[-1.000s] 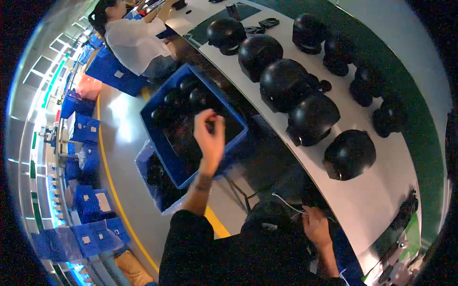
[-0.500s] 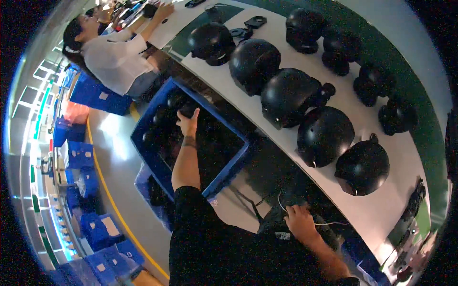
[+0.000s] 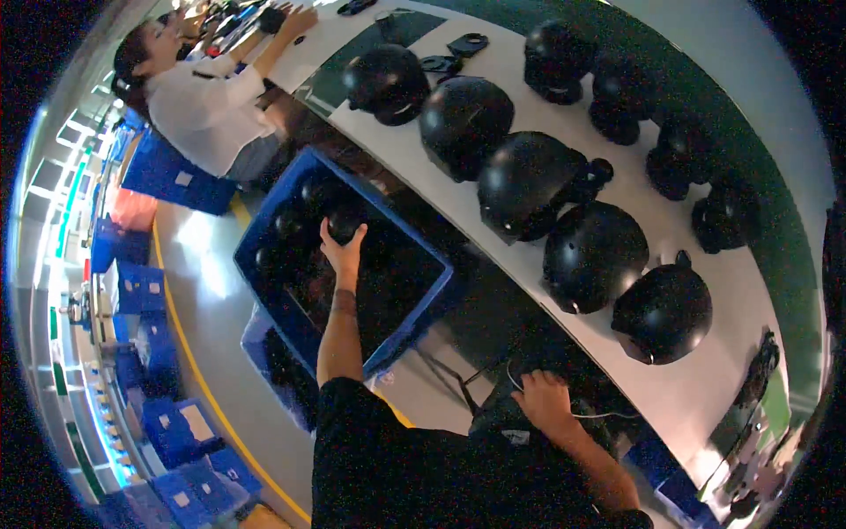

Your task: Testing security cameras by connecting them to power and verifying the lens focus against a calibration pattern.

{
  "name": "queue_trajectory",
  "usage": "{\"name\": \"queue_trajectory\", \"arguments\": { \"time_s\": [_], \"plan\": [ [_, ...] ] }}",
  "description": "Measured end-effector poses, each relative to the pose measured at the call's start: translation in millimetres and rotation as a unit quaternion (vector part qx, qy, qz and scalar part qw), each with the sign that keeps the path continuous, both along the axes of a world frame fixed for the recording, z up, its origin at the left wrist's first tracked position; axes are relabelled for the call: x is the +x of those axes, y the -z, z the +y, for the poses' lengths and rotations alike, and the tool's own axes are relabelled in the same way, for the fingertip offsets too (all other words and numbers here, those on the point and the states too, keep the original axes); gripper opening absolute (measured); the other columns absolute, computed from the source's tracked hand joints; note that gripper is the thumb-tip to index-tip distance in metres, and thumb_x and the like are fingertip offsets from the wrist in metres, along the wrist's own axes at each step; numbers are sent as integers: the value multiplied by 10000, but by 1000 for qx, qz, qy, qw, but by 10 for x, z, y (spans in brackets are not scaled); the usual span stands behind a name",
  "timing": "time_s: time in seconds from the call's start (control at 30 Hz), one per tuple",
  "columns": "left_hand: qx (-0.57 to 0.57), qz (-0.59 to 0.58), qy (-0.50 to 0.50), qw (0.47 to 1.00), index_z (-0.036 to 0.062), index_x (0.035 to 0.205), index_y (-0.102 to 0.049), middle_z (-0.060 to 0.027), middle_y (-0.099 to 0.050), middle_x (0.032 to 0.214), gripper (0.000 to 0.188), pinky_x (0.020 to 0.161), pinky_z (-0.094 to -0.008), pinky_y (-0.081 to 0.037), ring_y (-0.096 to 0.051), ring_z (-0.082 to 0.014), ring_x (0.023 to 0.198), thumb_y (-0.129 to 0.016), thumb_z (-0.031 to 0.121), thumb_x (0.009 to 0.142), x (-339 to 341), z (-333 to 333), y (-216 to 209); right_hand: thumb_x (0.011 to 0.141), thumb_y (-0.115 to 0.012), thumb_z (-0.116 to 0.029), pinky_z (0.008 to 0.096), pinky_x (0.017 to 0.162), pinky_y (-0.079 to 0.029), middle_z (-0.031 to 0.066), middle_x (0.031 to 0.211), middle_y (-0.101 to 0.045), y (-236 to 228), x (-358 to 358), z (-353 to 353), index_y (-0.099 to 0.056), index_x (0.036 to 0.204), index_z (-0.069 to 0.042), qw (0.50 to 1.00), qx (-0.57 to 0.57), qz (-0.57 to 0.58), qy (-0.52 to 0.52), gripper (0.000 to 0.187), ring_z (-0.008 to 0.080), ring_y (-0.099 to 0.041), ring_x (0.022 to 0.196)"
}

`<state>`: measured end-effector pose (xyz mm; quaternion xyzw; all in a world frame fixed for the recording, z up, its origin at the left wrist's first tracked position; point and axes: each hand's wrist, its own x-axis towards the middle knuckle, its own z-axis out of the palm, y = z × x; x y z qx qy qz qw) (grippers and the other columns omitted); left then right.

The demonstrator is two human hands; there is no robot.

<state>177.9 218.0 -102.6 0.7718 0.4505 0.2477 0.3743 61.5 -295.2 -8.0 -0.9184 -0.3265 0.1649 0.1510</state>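
My left hand [image 3: 342,251] reaches down into a blue bin [image 3: 407,319], its thumb and fingers wrapped round a black rounded part [image 3: 346,225]. Several similar dark parts lie beside it at the bin's far left; the rest of the inside is too dark to make out. My right hand [image 3: 545,401] rests low at the right over dark cloth near my lap, fingers lying forward. A thin pale cable [image 3: 604,415] runs past that hand, and I see no grip on it.
A long white table [image 3: 608,353] runs along the right, bearing a row of large black helmet-like shells [image 3: 595,256] and smaller black parts [image 3: 683,159] behind them. Black cables lie at its near end. A co-worker in white [image 3: 207,110] sits at far left. Blue crates [image 3: 176,423] line the left aisle.
My left hand has drawn slightly back toward me within the bin, with the black rounded part in it. The right hand stays nearly in place. The whole view has shifted a little.
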Motion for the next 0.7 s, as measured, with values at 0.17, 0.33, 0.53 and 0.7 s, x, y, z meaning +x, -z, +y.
{"name": "queue_trajectory", "arguments": {
  "time_s": [0.17, 0.33, 0.53, 0.7],
  "plan": [
    [58, -129, 106, 984, 63, 1456, -310, -208, -394, 1385, 1059, 1035, -448, -403, -447, -345, 1252, -927, 308, 631, -750, -745, -787, 844, -684, -354, 464, 726, -544, 127, 895, -675, 47, 101, 199, -661, 883, -73, 990, -112, 75, -45, 285, 323, -661, 844],
    [145, -123, 156, 969, 30, 1407, -339, -201, -438, 1369, 1047, 1060, -409, -394, -461, -325, 1265, -935, 281, 583, -1462, -1600, -1807, 910, -619, -251, 461, 692, -542, 149, 874, -686, -106, 113, 263, -669, 940, -54, 990, 13, 117, -73, 206, 336, -674, 796],
    [88, -162, 340, 922, 21, 1413, -346, -230, -410, 1407, 1098, 1088, -437, -368, -429, -362, 1315, -941, 322, 541, -1778, -2175, -2569, 913, -550, -70, 377, 665, -515, 96, 909, -673, -755, -47, -204, -651, 1069, -57, 878, 252, 396, 92, 187, 220, -630, 702],
    [83, -193, 475, 854, 12, 1429, -348, -259, -381, 1437, 1127, 1100, -464, -347, -413, -416, 1321, -934, 360, 532, -1802, -2703, -2971, 910, -545, -63, 328, 743, -491, 122, 984, -648, -1454, -199, -965, -656, 1044, -3, 828, 420, 356, 112, 184, 200, -605, 843]
  ]
}}
